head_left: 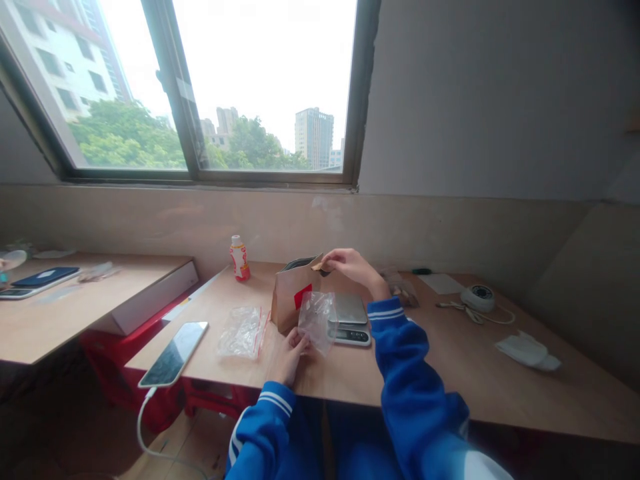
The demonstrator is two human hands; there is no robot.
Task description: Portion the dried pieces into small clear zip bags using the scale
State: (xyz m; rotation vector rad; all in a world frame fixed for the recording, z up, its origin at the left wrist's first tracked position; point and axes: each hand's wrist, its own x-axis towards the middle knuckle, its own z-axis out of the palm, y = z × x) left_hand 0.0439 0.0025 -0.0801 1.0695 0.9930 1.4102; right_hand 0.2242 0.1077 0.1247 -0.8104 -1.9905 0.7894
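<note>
A brown paper bag [286, 293] with a red label stands upright on the table, its dark-lined mouth open at the top. At its right upper edge my right hand [350, 262] is closed in a pinch on a small tan piece [318, 267]; its exact kind is unclear. Lower down, my left hand [291, 352] pinches the edge of a clear plastic bag [318, 319], which is held up before the paper bag. Behind that plastic, a small digital scale [350, 335] with a metal plate is partly covered. A stack of clear zip bags [241, 332] lies left of my left hand.
A phone [175, 353] with a charging cable overhangs the front left edge. A drink bottle [239, 259] stands at the back. To the right are a white round device [478, 298] with a cable, a crumpled white wrapper [528, 351] and a paper sheet [442, 284].
</note>
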